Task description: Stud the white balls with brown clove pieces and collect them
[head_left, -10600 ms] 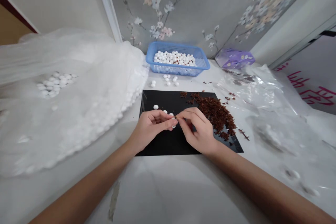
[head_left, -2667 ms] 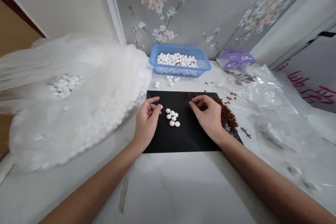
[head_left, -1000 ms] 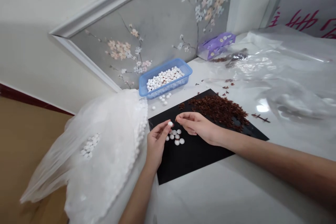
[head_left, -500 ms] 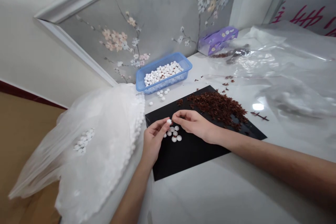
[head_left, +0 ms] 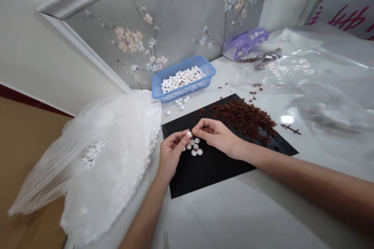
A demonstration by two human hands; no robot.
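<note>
Between the thumb and fingertips of my left hand [head_left: 172,151] is a small white ball [head_left: 189,134]. My right hand [head_left: 219,137] is closed in a pinch, its fingertips right beside that ball; whatever they hold is too small and too hidden to name. Several more white balls [head_left: 199,151] lie below the hands on a black mat [head_left: 201,179], at least one with a reddish-brown bit on it. Behind my right hand, a heap of small brown star-shaped pieces [head_left: 245,118] covers the far right part of the mat.
A blue basket [head_left: 154,90] of white balls stands against the wall, with loose balls [head_left: 182,107] in front. At the left, a white plastic bag [head_left: 117,171] holds many balls. Clear plastic bags [head_left: 327,81] and a purple packet [head_left: 245,43] lie at the back right.
The view has shifted slightly. Both hands keep nearly the same pose, with the white ball still in my left fingertips and my right fingertips close against it.
</note>
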